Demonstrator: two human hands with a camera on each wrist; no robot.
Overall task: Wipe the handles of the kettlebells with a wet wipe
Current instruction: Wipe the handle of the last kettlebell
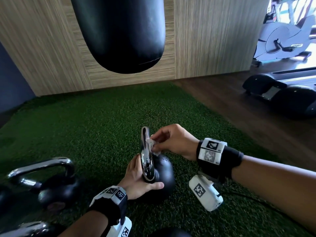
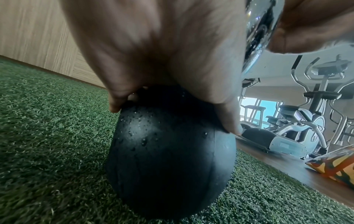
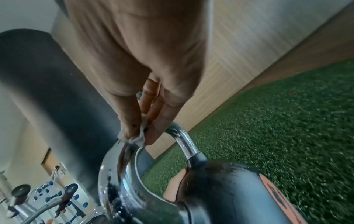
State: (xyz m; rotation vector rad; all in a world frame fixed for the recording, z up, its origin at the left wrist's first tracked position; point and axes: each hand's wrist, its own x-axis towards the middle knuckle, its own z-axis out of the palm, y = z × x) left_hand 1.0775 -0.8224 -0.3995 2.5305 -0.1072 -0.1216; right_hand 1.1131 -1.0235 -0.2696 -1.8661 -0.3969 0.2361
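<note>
At the lower left of the head view a second kettlebell [image 1: 56,187] sits blurred on the turf [image 1: 102,117]. Just right of it, low in the centre, the left hand [image 1: 139,178] clasps the kettlebell [image 1: 164,173], palm over the black ball, thumb along its near side, fingers curled round the base of the chrome handle [image 1: 146,158]. Drops of water bead on the ball. Right of the handle, the right hand [image 1: 172,142] pinches a crumpled white wipe [image 1: 151,143] and presses it against the handle's upper curve. A punching bag [image 1: 119,31] fills the upper centre; an exercise bike [image 1: 287,36] stands at upper right.
</note>
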